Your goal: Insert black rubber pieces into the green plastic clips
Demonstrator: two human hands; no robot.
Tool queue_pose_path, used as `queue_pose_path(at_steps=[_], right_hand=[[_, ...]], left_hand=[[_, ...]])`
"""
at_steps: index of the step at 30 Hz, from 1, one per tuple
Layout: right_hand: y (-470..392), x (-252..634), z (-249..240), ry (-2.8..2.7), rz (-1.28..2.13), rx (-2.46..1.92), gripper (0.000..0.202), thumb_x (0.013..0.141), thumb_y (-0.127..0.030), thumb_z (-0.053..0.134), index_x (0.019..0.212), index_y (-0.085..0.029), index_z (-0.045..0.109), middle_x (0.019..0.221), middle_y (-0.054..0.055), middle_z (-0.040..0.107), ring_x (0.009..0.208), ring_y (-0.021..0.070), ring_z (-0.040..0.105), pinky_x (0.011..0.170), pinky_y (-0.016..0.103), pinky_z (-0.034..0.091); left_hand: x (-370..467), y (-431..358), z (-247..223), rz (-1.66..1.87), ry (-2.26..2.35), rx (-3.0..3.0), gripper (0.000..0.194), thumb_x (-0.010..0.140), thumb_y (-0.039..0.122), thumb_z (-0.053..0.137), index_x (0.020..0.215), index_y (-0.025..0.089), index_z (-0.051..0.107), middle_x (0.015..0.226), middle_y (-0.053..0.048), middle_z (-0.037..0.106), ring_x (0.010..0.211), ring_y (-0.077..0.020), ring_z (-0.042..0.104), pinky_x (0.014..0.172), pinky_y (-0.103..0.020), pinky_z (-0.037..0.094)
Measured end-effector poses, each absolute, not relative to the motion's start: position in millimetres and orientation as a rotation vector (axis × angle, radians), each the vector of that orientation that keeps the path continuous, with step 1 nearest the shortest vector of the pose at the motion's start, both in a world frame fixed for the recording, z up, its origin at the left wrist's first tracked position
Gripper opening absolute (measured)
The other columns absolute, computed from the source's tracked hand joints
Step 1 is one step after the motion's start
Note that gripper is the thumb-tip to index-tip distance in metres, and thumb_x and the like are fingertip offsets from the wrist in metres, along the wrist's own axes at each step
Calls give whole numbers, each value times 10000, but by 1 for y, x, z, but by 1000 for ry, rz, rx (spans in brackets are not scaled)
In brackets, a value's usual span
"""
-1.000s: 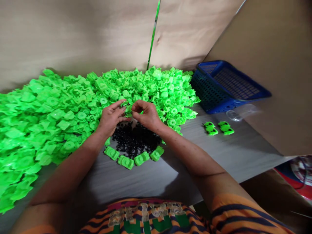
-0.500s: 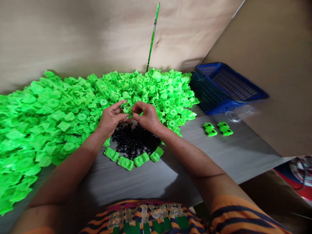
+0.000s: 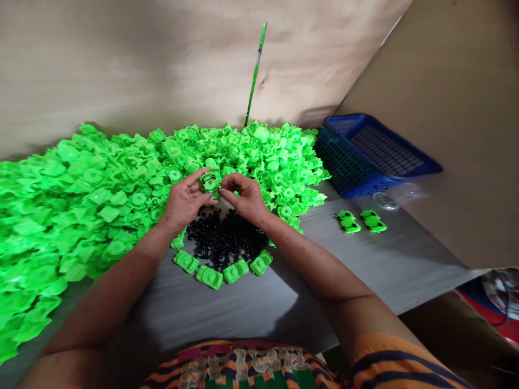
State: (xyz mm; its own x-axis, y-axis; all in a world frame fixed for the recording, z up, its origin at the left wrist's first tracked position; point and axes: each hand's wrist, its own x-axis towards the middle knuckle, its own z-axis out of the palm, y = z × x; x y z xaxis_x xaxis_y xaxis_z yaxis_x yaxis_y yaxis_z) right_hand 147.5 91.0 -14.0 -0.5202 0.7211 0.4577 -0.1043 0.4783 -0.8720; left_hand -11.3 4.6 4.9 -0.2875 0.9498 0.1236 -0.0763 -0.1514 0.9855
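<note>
My left hand (image 3: 185, 201) holds a green toy car body (image 3: 210, 182) by its edges, its hollow side showing with a black axle across one end. Close against its right side, my right hand (image 3: 246, 198) has thumb and forefinger pinched together; whatever is between them is too small to make out. Below both hands lies a pile of small black parts (image 3: 227, 237). Several green car bodies (image 3: 209, 276) form a curved row along the pile's near edge.
A large heap of green car bodies (image 3: 93, 189) covers the left and back of the grey table (image 3: 251, 308). At the right are a blue basket (image 3: 352, 156), a clear plastic piece (image 3: 386, 201) and two green cars with black wheels (image 3: 373, 221).
The whole view has shifted slightly, so the table things appear lower. The car body in my left hand is turned a little, and my right fingertips remain near its lower right edge.
</note>
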Motion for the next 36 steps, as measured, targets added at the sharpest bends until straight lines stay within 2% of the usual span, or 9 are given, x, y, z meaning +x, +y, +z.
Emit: queue_pose_path(at_steps=[4, 9, 12, 19, 27, 32, 34, 36], right_hand=[[93, 146, -17, -1780, 1259, -536, 267, 832, -429, 773, 785, -209, 629, 747, -19, 622, 726, 137, 565, 722, 283, 486], [89, 144, -15, -1716, 1364, -518, 382, 805, -540, 817, 755, -213, 626, 689, -33, 590, 684, 130, 547, 689, 278, 494], [86, 143, -15, -1726, 1356, -523, 365, 822, -527, 796, 760, -216, 616, 681, -35, 585, 679, 129, 549, 679, 271, 494], [83, 139, -21, -1729, 1302, -571, 194, 813, -383, 686, 775, -214, 596, 725, -24, 595, 686, 126, 537, 694, 268, 482], [82, 134, -31, -1741, 1246, -593, 163, 824, -351, 649, 772, -213, 580, 721, -29, 587, 687, 126, 547, 688, 261, 465], [94, 143, -21, -1855, 1250, -607, 149, 856, -323, 663, 804, -200, 598, 753, -19, 611, 708, 133, 549, 703, 265, 452], [97, 150, -12, -2038, 1107, -693, 82, 879, -246, 656, 831, -183, 635, 780, -1, 635, 739, 147, 560, 738, 279, 448], [95, 154, -4, -2347, 816, -821, 89, 897, -150, 623, 831, -163, 682, 822, 45, 673, 823, 185, 587, 817, 316, 444]], left_hand=[[-13, 5, 3, 1569, 1262, 1161, 801, 650, 300, 920, 1406, 173, 688, 943, -28, 786, 912, -235, 781, 837, -443, 716], [-13, 5, 2, 1587, 1263, 1209, 781, 677, 271, 897, 1423, 182, 686, 746, 53, 667, 759, -161, 721, 859, -418, 717], [-9, 4, 4, 1608, 1266, 1208, 741, 679, 257, 880, 1397, 191, 708, 696, 75, 596, 686, -130, 664, 843, -395, 716], [-2, 1, 11, 1634, 1289, 1123, 666, 651, 200, 865, 1309, 199, 762, 641, 92, 474, 635, -117, 588, 852, -380, 704], [-2, 1, 11, 1616, 1303, 1107, 675, 606, 223, 895, 1267, 189, 767, 611, 105, 476, 604, -110, 589, 813, -371, 708], [-10, 6, 9, 1648, 1303, 991, 649, 600, 186, 841, 1240, 158, 738, 741, 36, 665, 776, -194, 736, 813, -404, 709], [-15, 9, 8, 1695, 1323, 931, 628, 616, 153, 804, 1239, 160, 724, 753, 31, 666, 812, -210, 759, 826, -424, 710], [-19, 11, 8, 1702, 1344, 880, 630, 622, 129, 790, 1245, 173, 710, 719, 48, 628, 797, -209, 764, 823, -431, 712]])
